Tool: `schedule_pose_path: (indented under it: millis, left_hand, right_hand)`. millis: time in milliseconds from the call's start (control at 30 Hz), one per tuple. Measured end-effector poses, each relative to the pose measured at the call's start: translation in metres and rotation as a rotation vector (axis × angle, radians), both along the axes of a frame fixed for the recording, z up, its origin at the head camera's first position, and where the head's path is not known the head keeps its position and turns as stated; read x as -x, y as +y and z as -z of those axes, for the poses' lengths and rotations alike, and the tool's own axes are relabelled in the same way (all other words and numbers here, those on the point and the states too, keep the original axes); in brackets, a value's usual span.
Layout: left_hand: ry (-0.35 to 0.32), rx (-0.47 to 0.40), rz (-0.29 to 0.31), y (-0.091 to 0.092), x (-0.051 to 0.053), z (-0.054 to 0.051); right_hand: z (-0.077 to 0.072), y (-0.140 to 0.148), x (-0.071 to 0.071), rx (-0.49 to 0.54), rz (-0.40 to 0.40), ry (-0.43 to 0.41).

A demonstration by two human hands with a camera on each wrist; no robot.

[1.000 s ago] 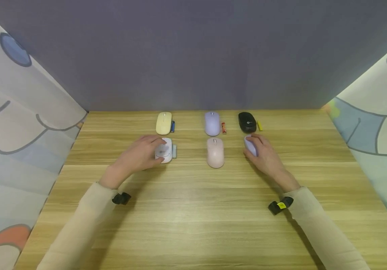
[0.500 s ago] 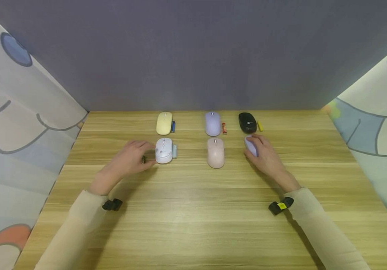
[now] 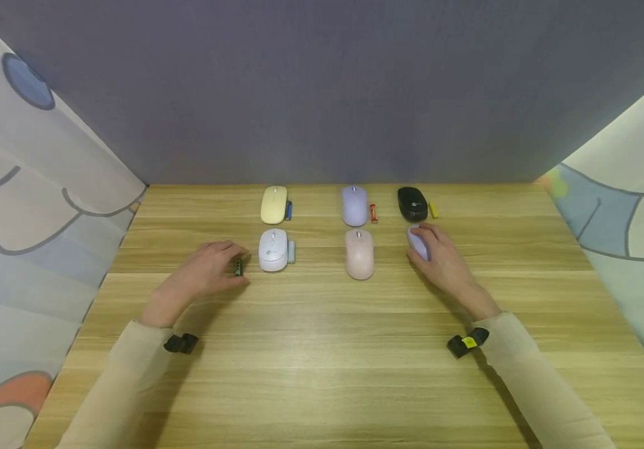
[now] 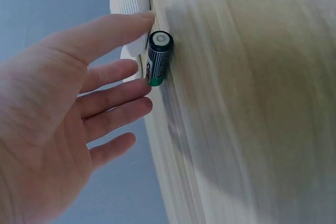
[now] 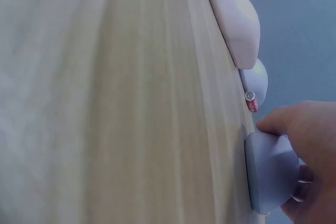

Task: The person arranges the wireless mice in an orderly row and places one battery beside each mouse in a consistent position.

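My left hand [image 3: 204, 272] is just left of the white mouse [image 3: 273, 250], its thumb and fingers spread apart. A black-and-green battery [image 4: 159, 59] lies on the table between them; the left wrist view shows the hand holding nothing. My right hand [image 3: 440, 259] grips a small lavender mouse [image 3: 417, 243] by its sides, and the mouse rests on the table. In the right wrist view the thumb presses one side of this mouse [image 5: 270, 171], and the other fingers are partly hidden behind it. A pink mouse [image 3: 359, 254] sits between the two hands.
Along the back stand a yellow mouse [image 3: 274, 205] beside a blue battery [image 3: 288, 211], a purple mouse [image 3: 354, 206] beside a red battery [image 3: 374, 214], and a black mouse [image 3: 412, 204] beside a yellow battery [image 3: 433, 209]. A pale battery [image 3: 291, 252] lies against the white mouse. A grey wall [image 3: 333, 93] rises behind.
My left hand has let go of the white mouse and drawn left to the dark battery, uncovering the mouse. The right hand has stayed on the lavender mouse.
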State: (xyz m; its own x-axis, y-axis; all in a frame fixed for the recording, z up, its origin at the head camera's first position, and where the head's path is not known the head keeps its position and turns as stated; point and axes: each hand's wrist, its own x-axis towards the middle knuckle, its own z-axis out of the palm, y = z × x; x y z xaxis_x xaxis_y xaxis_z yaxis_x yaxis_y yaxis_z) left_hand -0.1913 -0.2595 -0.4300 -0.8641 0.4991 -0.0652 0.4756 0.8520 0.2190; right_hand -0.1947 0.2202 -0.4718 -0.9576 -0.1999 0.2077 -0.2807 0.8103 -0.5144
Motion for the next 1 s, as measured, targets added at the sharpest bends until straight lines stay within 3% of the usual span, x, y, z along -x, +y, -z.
schedule_pose_path:
  millis: [267, 733, 867, 1000]
  left_hand:
    - [-0.001, -0.036, 0.025, -0.0048, 0.0008, 0.0042]
    - [-0.016, -0.033, 0.041, -0.0024, 0.0009, 0.0006]
    - [0.003, -0.052, 0.025, -0.0007, 0.0025, 0.0016]
    - [0.065, -0.066, 0.015, 0.0031, 0.0047, -0.0016]
  right_hand:
    - [-0.0024, 0.0006, -0.0009, -0.002, 0.001, -0.002]
    - [-0.0032, 0.0007, -0.0007, -0.001, 0.001, -0.018]
    - [-0.0036, 0.0004, -0.0009, -0.002, 0.004, -0.023]
    - [-0.0023, 0.0006, -0.0005, -0.002, 0.003, -0.022]
